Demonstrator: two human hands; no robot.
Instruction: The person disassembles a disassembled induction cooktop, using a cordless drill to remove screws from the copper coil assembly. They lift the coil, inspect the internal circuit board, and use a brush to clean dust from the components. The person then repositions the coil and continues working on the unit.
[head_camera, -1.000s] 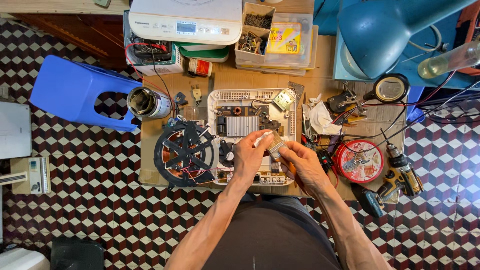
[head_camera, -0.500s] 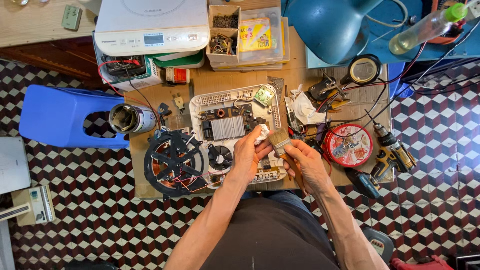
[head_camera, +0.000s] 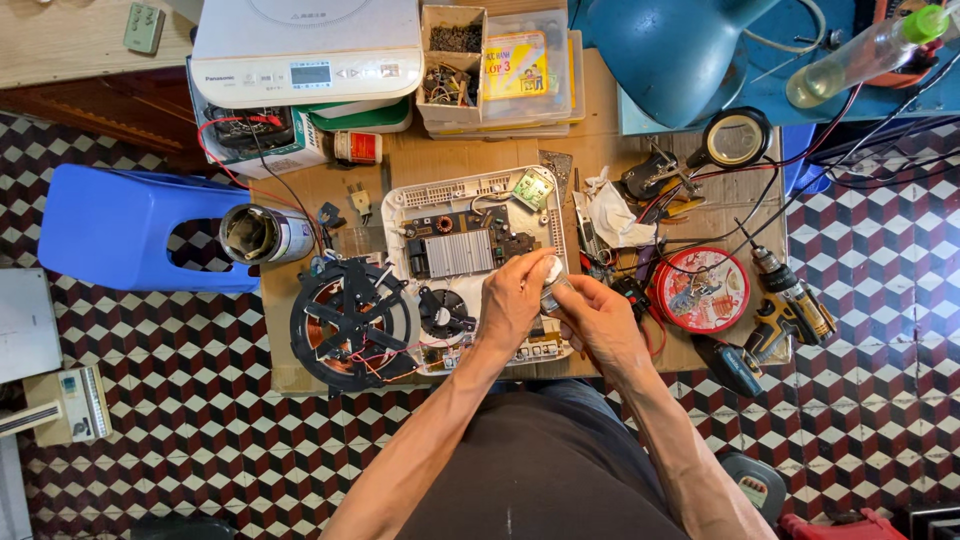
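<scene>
My left hand (head_camera: 513, 298) and my right hand (head_camera: 597, 318) meet over the right part of an opened white induction cooker base (head_camera: 470, 192), whose circuit board, grey heat sink (head_camera: 458, 253) and black fan (head_camera: 443, 310) lie bare. Both hands pinch a small pale, roundish object (head_camera: 552, 275) between their fingertips; what it is I cannot tell. The round black coil disc (head_camera: 352, 322) with copper winding lies left of the base, joined to it by thin red wires.
A low board on the checkered floor carries a round red tin (head_camera: 703, 290), a yellow cordless drill (head_camera: 785, 300), white rags and hand tools. A blue plastic stool (head_camera: 115, 228) stands left, a second white cooker (head_camera: 308, 40) and parts boxes behind, a blue lamp shade (head_camera: 672, 55) top right.
The view has shifted so the whole bench sits further left in the frame. My hands have stayed together over the cooker base, still working the small pale object.
</scene>
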